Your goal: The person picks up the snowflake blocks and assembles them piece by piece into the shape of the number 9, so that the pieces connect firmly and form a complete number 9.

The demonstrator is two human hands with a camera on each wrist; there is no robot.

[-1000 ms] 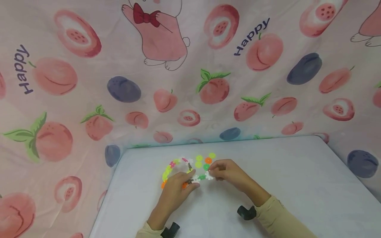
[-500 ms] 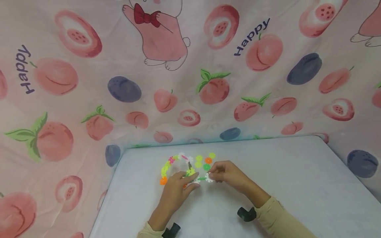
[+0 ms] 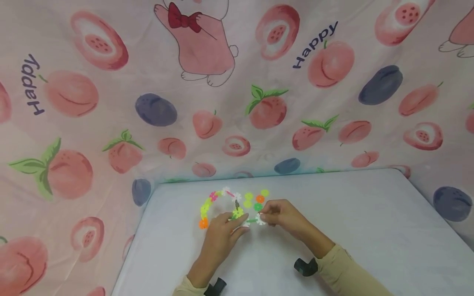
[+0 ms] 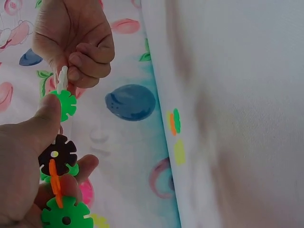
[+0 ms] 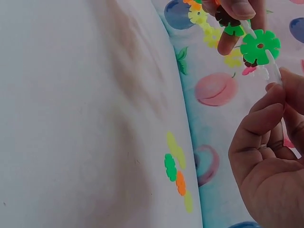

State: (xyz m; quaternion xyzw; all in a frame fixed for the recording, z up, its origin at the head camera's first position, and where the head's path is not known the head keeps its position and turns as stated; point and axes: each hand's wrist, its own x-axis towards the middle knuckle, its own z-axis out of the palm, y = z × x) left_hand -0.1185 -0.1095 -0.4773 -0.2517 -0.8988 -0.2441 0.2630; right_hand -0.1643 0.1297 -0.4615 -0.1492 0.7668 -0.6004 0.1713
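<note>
A curved chain of interlocking snowflake discs (image 3: 205, 209), in yellow, orange, pink, white, green and dark brown, is held above the table. My left hand (image 3: 221, 236) grips the chain between thumb and fingers, hiding part of it. In the left wrist view a dark brown disc (image 4: 58, 152) and an orange disc (image 4: 55, 183) show beside that thumb. At the chain's right end, my right hand (image 3: 281, 213) pinches a white disc (image 5: 274, 69). That white disc meets the slotted edge of a green disc (image 5: 260, 47); how deep it sits is unclear.
Several loose discs lie on the white table beyond the hands, among them a green disc (image 3: 258, 206), an orange disc (image 3: 260, 199) and a yellow disc (image 3: 264, 192). A fruit-printed cloth (image 3: 237, 102) rises behind the table's far edge (image 3: 333, 171).
The chain has turned in my left hand: its loop has swung up slightly and a yellow disc near the fingers now shows more fully. My right hand still pinches the white disc, almost unmoved.
</note>
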